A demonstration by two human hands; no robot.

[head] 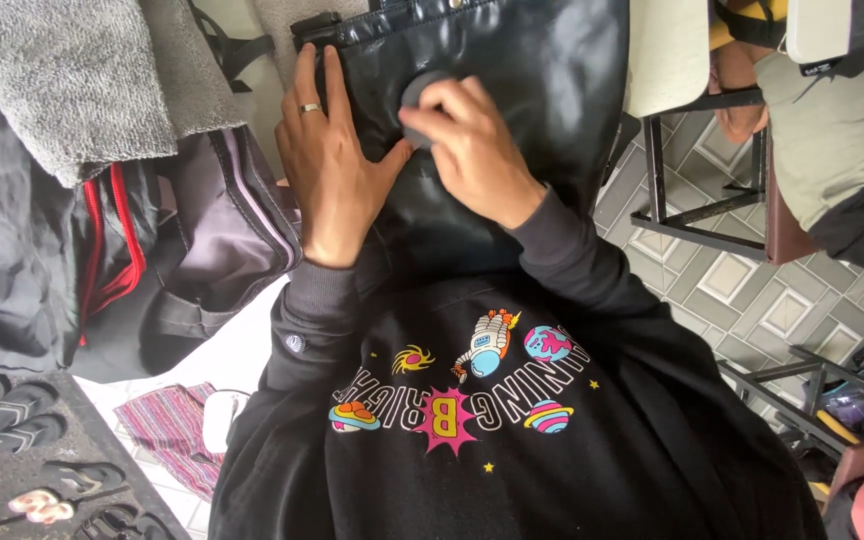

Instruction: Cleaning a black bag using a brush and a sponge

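Observation:
A shiny black leather bag [512, 70] lies on my lap, above my black sweatshirt with colourful space pictures. My left hand [327, 160], with a ring on one finger, lies flat with spread fingers on the bag's left edge. My right hand [472, 150] is closed around a small dark round pad [417, 92] and presses it against the bag's surface near its middle.
A grey towel [72, 70] and a dark grey bag with red trim [152, 250] lie to the left. Several sandals [22, 410] sit on a dark mat at lower left. Another person [832, 130] sits at upper right by a metal chair frame [692, 210] on a tiled floor.

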